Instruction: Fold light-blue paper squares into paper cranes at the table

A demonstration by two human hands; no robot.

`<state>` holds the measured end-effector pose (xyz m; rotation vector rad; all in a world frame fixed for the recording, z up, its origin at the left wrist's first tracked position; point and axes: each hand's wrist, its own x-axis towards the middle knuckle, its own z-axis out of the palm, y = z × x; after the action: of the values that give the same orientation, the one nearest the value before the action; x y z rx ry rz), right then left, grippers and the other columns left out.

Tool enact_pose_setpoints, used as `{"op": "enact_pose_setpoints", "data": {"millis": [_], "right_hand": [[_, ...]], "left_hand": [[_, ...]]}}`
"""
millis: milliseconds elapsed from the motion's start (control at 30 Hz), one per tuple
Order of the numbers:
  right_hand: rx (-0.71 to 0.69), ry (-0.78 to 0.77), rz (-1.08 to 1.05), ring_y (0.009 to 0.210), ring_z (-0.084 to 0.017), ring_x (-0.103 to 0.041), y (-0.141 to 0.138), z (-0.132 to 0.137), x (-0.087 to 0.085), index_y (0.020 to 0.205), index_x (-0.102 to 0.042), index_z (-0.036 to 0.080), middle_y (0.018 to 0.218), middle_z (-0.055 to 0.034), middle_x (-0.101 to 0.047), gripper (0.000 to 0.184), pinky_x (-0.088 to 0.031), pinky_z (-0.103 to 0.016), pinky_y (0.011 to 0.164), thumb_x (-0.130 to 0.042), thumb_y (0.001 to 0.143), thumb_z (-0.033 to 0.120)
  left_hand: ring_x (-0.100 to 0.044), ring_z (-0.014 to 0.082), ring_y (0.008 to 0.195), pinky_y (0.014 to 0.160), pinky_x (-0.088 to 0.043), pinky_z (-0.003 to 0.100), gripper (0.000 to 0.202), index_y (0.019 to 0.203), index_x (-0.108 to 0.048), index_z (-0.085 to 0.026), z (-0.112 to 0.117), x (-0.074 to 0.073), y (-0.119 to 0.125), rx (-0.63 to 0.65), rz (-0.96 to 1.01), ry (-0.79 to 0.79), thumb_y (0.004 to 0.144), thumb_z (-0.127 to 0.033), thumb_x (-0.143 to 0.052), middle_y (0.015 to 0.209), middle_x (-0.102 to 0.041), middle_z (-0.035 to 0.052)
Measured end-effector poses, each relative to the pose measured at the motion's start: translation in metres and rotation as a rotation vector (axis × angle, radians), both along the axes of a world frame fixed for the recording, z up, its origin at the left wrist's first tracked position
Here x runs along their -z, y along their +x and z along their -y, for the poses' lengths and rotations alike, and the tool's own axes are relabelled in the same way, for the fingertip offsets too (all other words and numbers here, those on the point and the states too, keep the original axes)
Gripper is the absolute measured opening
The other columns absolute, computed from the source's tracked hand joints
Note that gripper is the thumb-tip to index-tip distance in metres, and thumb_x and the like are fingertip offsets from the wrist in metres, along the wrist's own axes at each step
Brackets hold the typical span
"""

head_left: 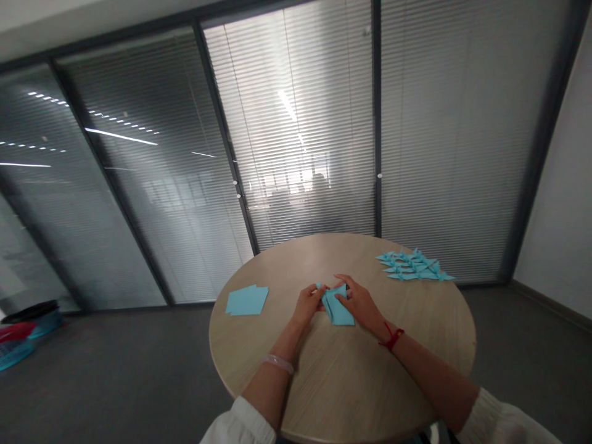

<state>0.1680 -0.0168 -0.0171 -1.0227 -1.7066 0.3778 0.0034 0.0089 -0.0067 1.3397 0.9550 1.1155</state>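
Observation:
Near the middle of the round wooden table, a partly folded piece of light-blue origami paper [341,312] is held between my two hands. My left hand [309,304] pinches its left edge, with a clear band round that wrist. On the opposite side, my right hand [361,300] grips the upper right part between thumb and fingers; a red cord bracelet circles the wrist. A crease or flap runs down the paper's left part. The fingertips hide some of its upper edge.
Flat blue paper sheets [247,300] lie overlapping at the table's left. Several folded blue paper cranes [414,266] stand in rows at the far right. The round table [351,394] stands before glass partitions with blinds [305,123]. Bins [37,327] sit on the floor at left.

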Motion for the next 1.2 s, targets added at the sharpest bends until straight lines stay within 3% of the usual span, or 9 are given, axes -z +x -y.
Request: {"op": "enact_pose_setpoints", "data": {"millis": [133,300,567,733,933,1067,1200], "right_hand": [[0.05,-0.111,-0.128,0.076,-0.017,-0.062,0.003,-0.007,0.005,0.111,-0.055,0.021,0.085,-0.0028,-0.066,0.036,-0.049,-0.028,0.068,-0.056,0.076,0.026],[0.126,-0.171,-0.219,0.074,-0.02,-0.063,0.006,-0.015,0.011,0.088,-0.063,0.02,0.08,-0.0047,-0.068,0.02,-0.05,-0.031,0.068,-0.057,0.074,0.033],[0.17,-0.138,-0.261,0.074,-0.019,-0.063,0.009,-0.014,0.007,0.085,-0.056,0.021,0.078,-0.0025,-0.067,0.018,-0.048,-0.031,0.069,-0.058,0.071,0.032],[0.145,-0.119,-0.203,0.07,-0.018,-0.062,0.007,-0.01,0.006,0.078,-0.054,0.021,0.075,-0.0012,-0.065,0.011,-0.047,-0.029,0.066,-0.056,0.073,0.031],[0.117,-0.105,-0.147,0.074,-0.018,-0.062,0.007,-0.011,0.007,0.078,-0.059,0.021,0.077,-0.0017,-0.067,0.01,-0.047,-0.03,0.071,-0.058,0.073,0.03],[0.057,-0.113,-0.129,0.07,-0.017,-0.063,0.005,-0.008,0.005,0.078,-0.06,0.021,0.075,-0.0015,-0.067,0.012,-0.047,-0.028,0.067,-0.059,0.073,0.032],[-0.015,-0.101,-0.069,0.072,-0.017,-0.062,0.002,-0.003,0.001,0.08,-0.064,0.019,0.078,-0.003,-0.068,0.019,-0.046,-0.027,0.069,-0.057,0.076,0.037]], "left_hand": [[-0.055,0.0106,0.054,0.055,-0.047,0.023,0.035,0.083,-0.065,-0.012,0.0,0.0,-0.001,-0.064,0.019,0.003,0.068,-0.044,-0.067,0.063,-0.06,0.0014],[-0.059,0.0125,0.057,0.059,-0.051,0.026,0.028,0.079,-0.065,-0.013,0.003,-0.003,0.0,-0.024,0.051,-0.006,0.068,-0.038,-0.069,0.063,-0.062,0.0029],[-0.062,0.0158,0.066,0.069,-0.054,0.035,0.023,0.081,-0.064,-0.012,0.008,-0.005,0.0,0.12,0.067,-0.033,0.063,-0.025,-0.073,0.069,-0.064,0.0046],[-0.063,0.0169,0.069,0.071,-0.054,0.036,0.029,0.082,-0.063,-0.012,0.008,-0.004,-0.001,0.169,0.04,-0.075,0.062,-0.029,-0.076,0.074,-0.065,0.0067],[-0.061,0.0164,0.07,0.068,-0.052,0.032,0.041,0.075,-0.063,-0.011,0.007,-0.002,0.0,0.168,0.026,-0.07,0.068,-0.051,-0.067,0.074,-0.064,0.0069],[-0.055,0.0112,0.054,0.059,-0.049,0.026,0.04,0.072,-0.06,-0.012,0.005,0.002,-0.002,0.152,-0.012,-0.048,0.057,-0.045,-0.077,0.058,-0.059,0.0004],[-0.054,0.0101,0.049,0.053,-0.046,0.023,0.047,0.077,-0.057,-0.014,0.002,0.003,-0.003,0.121,-0.037,-0.055,0.047,-0.041,-0.082,0.055,-0.059,-0.0015]]}}
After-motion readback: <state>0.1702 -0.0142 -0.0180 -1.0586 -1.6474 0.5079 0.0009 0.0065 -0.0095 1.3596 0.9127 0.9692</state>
